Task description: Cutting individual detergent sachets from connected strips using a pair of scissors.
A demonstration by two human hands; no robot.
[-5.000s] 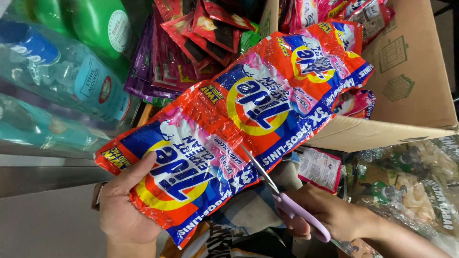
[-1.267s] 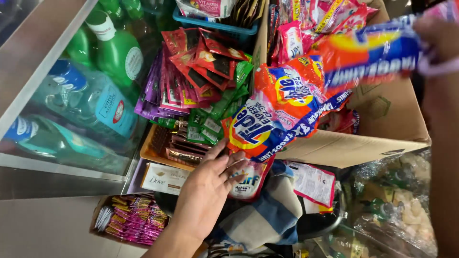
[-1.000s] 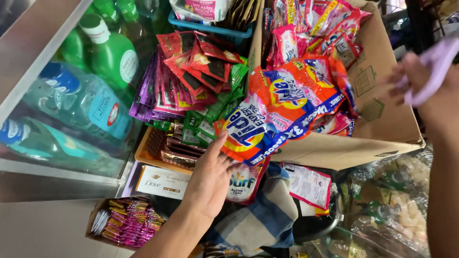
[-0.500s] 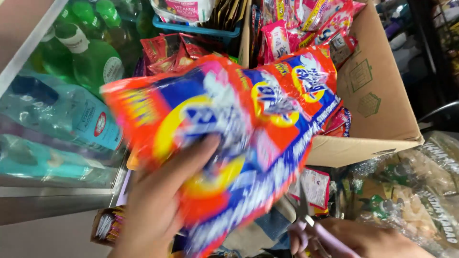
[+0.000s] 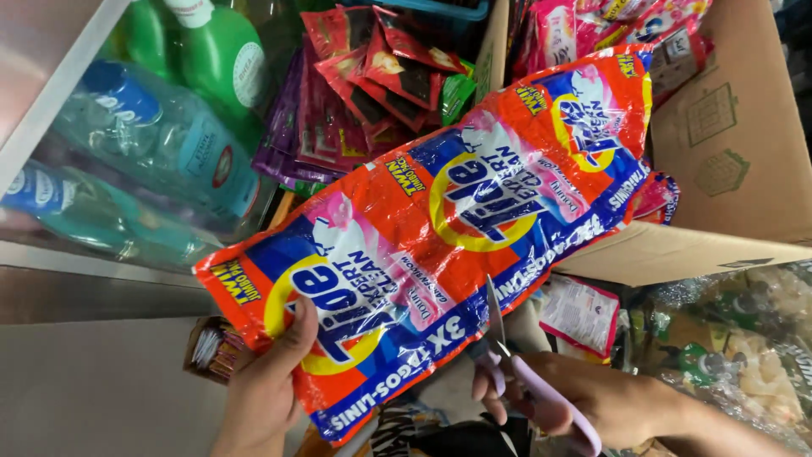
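Sachets of laundry powder, joined in one long orange, blue and pink strip point(image 5: 448, 245), run diagonally across the middle of the frame, from lower left up to the cardboard box point(image 5: 744, 152) at upper right. The left hand point(image 5: 271, 389) grips the strip's lower end from beneath, thumb pressed flat onto the printed face and fingers hidden behind the film. The right hand point(image 5: 592, 398), at lower centre-right, is closed around the lilac handles of a pair of scissors point(image 5: 507, 355); the blades look nearly closed, and their tip rests at the strip's lower blue edge, close to the join between two sachets.

By the look of it the strip is light, soft and floppy: glossy wrinkled film over loose powder, sagging wherever nothing supports it. The shiny plastic probably slides easily under the fingers, so a firm pinch on a flat sealed margin or end holds better than a squeeze on a filled pouch. The film would likely puncture or spill powder if cut through a pouch, so the sealed band between sachets seems the safe place for the blades.

Green and blue bottles point(image 5: 169, 127) stand on a shelf at upper left, and red and purple small packets point(image 5: 355, 93) hang at top centre.
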